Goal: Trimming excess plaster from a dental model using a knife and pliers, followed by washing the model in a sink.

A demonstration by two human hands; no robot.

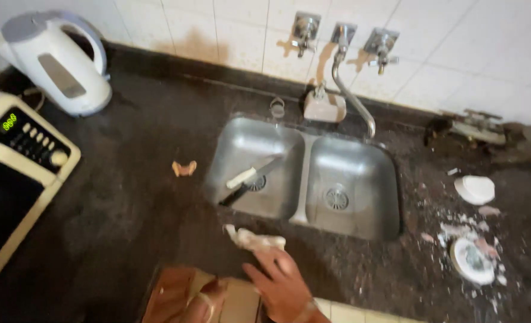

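Head view: one camera only, looking down on a dark stone counter with a double steel sink at centre frame.
Right hand: your right hand sits at lower centre, fingers spread and loosely curled, fingertips touching a crumpled white rag on the counter's front edge, just below the left basin.
Left hand: your left hand shows at the bottom edge, blurred; you cannot tell from this view whether it is spread or gripping. It lies over a brown board-like thing.
Left basin: a knife with a pale handle lies aslant near the drain.
Right of frame: white crumbs and two pale round lids litter the counter.
Upper left: a white kettle; below it, a microwave.
Small scrap: a tan bit lies left of the sink.
Handling: gather the rag fully under your palm before you wipe, press flat, and keep your fingers clear of the knife.
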